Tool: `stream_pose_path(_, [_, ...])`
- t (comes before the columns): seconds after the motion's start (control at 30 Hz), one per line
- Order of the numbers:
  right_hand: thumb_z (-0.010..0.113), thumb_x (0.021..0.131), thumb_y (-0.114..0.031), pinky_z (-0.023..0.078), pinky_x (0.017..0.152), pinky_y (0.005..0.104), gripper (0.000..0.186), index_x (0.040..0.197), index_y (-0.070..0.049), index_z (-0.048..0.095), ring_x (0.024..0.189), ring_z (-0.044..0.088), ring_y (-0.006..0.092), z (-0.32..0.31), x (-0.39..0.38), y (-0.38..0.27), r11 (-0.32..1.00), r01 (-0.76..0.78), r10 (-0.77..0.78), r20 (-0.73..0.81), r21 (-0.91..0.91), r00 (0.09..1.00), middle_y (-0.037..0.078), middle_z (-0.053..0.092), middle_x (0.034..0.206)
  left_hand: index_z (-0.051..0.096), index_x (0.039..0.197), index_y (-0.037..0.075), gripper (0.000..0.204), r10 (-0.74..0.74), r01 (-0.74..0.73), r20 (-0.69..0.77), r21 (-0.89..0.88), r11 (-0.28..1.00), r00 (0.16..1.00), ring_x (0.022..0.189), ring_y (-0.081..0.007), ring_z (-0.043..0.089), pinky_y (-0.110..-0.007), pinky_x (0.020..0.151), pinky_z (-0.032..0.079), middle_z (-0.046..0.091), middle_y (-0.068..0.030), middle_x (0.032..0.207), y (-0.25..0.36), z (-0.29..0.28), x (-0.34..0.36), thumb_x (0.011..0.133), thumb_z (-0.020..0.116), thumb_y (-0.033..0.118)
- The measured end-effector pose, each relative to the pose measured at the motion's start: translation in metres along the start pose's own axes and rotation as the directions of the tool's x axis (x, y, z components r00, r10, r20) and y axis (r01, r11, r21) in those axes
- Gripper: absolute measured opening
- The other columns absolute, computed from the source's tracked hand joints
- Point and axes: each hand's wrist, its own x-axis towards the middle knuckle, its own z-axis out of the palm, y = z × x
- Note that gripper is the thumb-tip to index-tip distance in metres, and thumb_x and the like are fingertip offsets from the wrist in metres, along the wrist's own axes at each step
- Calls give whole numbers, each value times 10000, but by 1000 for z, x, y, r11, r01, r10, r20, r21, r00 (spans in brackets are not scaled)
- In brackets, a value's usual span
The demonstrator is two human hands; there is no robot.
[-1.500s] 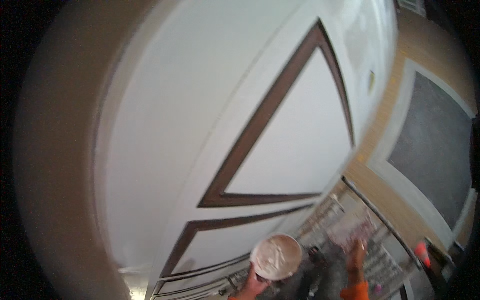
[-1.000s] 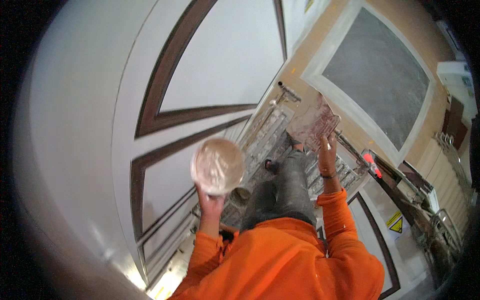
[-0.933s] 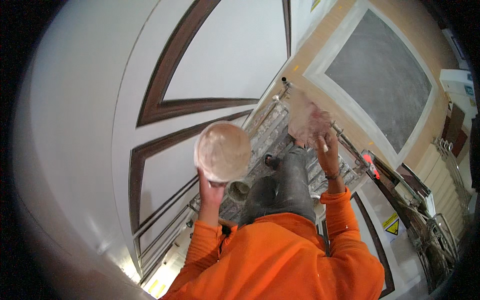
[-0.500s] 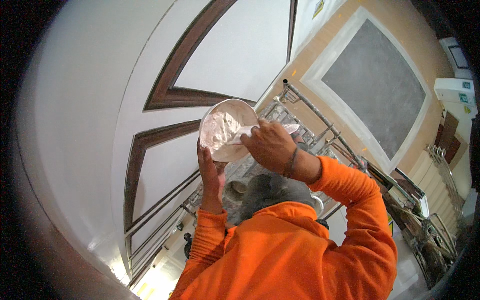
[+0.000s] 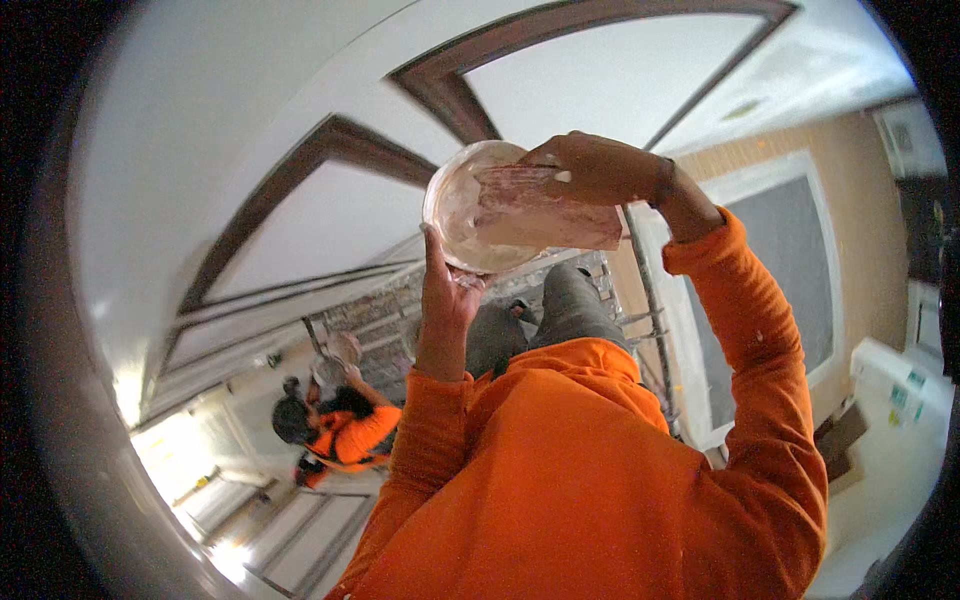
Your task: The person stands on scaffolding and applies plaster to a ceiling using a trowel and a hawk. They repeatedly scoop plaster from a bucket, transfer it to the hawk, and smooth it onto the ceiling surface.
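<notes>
My left hand [image 5: 447, 288] grips a round, pale bowl [image 5: 452, 212] of creamy pinkish paste, with fingers along its rim and side. My right hand [image 5: 595, 168] is closed on a wide, flat scraper blade [image 5: 585, 225] smeared with pink and beige. The blade lies over the bowl's right part and sticks out past its rim, hiding some of the inside. Both forearms are in orange sleeves, and my legs show below the bowl.
A white panelled surface [image 5: 600, 75] with brown borders curves across the top. Scaffold bars [image 5: 650, 320] run beside my legs. At lower left, a co-worker [image 5: 340, 435] in orange holds a round container. A grey framed rectangle [image 5: 770, 280] is at right.
My right hand has brought the blade from beside the bowl onto it. Both hands have risen in the picture, the view has swung round, and the co-worker now shows clearly.
</notes>
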Motion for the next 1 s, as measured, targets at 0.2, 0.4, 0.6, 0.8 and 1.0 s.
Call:
stream_pose_path(0.2, [586, 851, -167, 530, 821, 450, 329, 1175, -165, 647, 856, 662, 326, -10, 42, -87, 927, 42, 38, 206, -372, 978, 177, 686, 945, 291, 1464, 161, 666, 168, -173, -131, -22, 985, 977, 1324, -358, 375, -618, 1002, 391, 349, -112, 1460, 19, -32, -1, 939, 528, 495])
stream_pose_path(0.4, [609, 844, -159, 524, 783, 428, 322, 1163, -165, 649, 836, 656, 320, -26, 46, -53, 918, 263, -121, 419, -298, 900, 138, 694, 946, 399, 1391, 140, 567, 326, -350, -206, -91, 932, 923, 1214, -300, 497, -553, 870, 524, 472, -102, 1334, -32, 6, -5, 933, 576, 422])
stream_pose_path(0.6, [623, 829, -103, 515, 784, 416, 321, 1141, -170, 658, 816, 648, 303, -46, 60, -76, 823, 336, -42, 540, -458, 841, 133, 693, 930, 448, 1339, 106, 619, 677, -560, -203, 424, 712, 707, 1043, -287, 613, -450, 700, 607, 557, -120, 1217, -54, 8, -6, 861, 671, 430])
stream_pose_path(0.8, [605, 841, -169, 529, 707, 404, 325, 1158, -107, 646, 754, 661, 295, -26, 73, -28, 813, 463, -66, 734, -353, 676, 162, 675, 818, 490, 1306, 53, 697, 305, -413, -534, -93, 906, 789, 955, -259, 652, -381, 772, 583, 617, -172, 1133, -77, 27, 20, 789, 755, 438])
stream_pose_path(1.0, [628, 849, -143, 503, 860, 355, 481, 1294, 14, 533, 993, 621, 219, -21, 108, 25, 944, -317, 136, 777, 86, 615, 108, 648, 1110, 515, 1282, 20, 664, 393, -408, -614, 125, 905, 685, 973, -235, 655, -342, 808, 546, 633, -170, 1137, -81, 25, 18, 830, 709, 465])
